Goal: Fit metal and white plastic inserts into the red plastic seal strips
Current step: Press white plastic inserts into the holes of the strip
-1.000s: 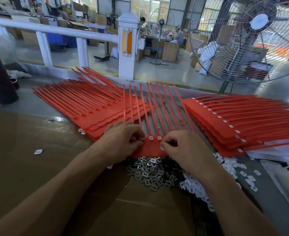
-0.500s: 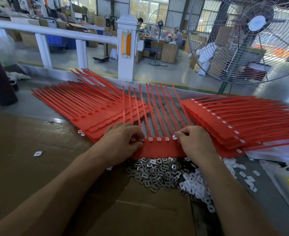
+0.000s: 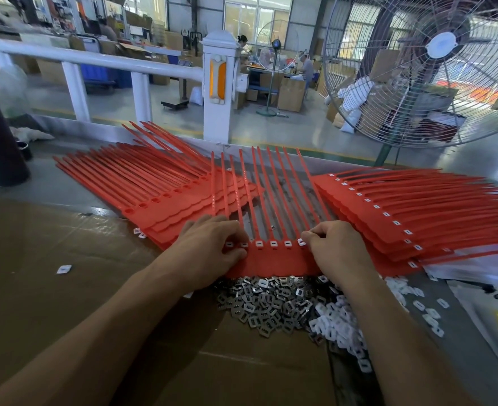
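Observation:
A red seal strip sheet lies in front of me, its tails pointing away, with several white inserts seated along its head. My left hand rests curled on the sheet's left end, fingertips at the leftmost inserts. My right hand is curled at the right end, thumb and forefinger pinching a white insert at a slot. A heap of metal inserts lies just below the sheet, with a heap of white plastic inserts to its right.
A fanned stack of red strips with open slots lies at the left, and a stack with white inserts fitted at the right. Brown cardboard covers the near table, with one stray white insert. A large fan stands behind.
My right hand moved right along the sheet's head, from the middle to the right end, leaving more white inserts seated. My left hand stayed on the left end.

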`<control>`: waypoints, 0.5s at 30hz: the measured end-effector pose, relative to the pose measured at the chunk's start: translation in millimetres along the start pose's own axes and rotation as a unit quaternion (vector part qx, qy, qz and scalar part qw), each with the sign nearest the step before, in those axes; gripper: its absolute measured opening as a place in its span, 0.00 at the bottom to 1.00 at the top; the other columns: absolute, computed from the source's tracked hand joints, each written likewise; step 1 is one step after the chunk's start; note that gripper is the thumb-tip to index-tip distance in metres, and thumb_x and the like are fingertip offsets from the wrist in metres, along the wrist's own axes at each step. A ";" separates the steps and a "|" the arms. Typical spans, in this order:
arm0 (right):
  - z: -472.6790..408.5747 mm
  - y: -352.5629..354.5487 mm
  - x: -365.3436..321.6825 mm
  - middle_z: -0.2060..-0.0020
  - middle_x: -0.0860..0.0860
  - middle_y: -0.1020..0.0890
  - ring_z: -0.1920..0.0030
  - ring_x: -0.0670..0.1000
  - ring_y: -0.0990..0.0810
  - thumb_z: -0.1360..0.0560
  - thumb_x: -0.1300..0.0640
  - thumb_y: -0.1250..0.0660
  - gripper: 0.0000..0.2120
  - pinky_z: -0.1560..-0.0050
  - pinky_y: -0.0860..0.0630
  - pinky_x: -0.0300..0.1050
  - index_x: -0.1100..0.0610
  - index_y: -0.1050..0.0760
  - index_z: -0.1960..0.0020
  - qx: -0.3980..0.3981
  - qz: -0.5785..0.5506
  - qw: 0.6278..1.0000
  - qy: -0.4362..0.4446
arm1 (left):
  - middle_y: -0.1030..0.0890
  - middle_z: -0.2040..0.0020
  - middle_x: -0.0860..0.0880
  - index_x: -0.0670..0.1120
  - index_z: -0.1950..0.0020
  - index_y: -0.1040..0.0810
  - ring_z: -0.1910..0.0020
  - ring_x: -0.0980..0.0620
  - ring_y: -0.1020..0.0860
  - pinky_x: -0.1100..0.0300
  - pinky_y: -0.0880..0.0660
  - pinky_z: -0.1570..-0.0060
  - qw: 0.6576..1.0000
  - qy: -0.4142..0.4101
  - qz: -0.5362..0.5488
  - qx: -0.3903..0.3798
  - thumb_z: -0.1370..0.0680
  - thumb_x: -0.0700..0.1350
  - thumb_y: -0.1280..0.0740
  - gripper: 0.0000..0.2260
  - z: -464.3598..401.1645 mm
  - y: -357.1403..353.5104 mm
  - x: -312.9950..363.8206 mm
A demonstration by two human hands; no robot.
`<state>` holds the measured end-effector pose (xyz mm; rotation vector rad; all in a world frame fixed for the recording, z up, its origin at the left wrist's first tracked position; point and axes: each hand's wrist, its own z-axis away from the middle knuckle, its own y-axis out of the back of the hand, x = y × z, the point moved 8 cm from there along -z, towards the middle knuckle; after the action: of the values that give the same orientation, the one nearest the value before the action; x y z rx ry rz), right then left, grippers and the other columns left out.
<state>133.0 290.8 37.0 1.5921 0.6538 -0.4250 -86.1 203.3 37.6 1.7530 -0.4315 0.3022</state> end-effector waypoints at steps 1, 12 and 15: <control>-0.3 -0.6 0.0 0.63 0.45 0.17 0.62 0.42 0.22 0.19 0.49 0.31 0.08 0.63 0.30 0.42 0.52 0.16 0.54 0.000 0.004 1.000 0.000 | 0.26 0.43 0.62 0.61 0.39 0.23 0.39 0.59 0.32 0.53 0.38 0.32 1.000 0.000 0.000 -0.001 0.20 0.57 0.33 0.10 0.2 -0.2 0.0; -1.0 0.8 -0.4 0.62 0.45 0.18 0.63 0.39 0.24 0.24 0.51 0.24 0.08 0.61 0.30 0.42 0.48 0.20 0.61 0.018 0.009 1.000 -0.003 | 0.26 0.42 0.61 0.60 0.37 0.23 0.38 0.59 0.32 0.54 0.39 0.33 1.000 0.000 -0.002 -0.002 0.20 0.57 0.34 0.12 0.1 1.2 2.1; 0.0 2.1 1.0 0.61 0.44 0.17 0.61 0.40 0.22 0.23 0.51 0.26 0.06 0.64 0.31 0.39 0.50 0.18 0.57 0.015 0.000 1.000 0.000 | 0.26 0.42 0.61 0.60 0.38 0.23 0.38 0.58 0.32 0.54 0.39 0.32 1.000 -0.002 -0.003 0.003 0.20 0.57 0.34 0.11 0.2 2.4 2.8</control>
<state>135.0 290.9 37.9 1.6196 0.6494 -0.4366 -84.7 202.3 40.9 1.7616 -0.4282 0.2952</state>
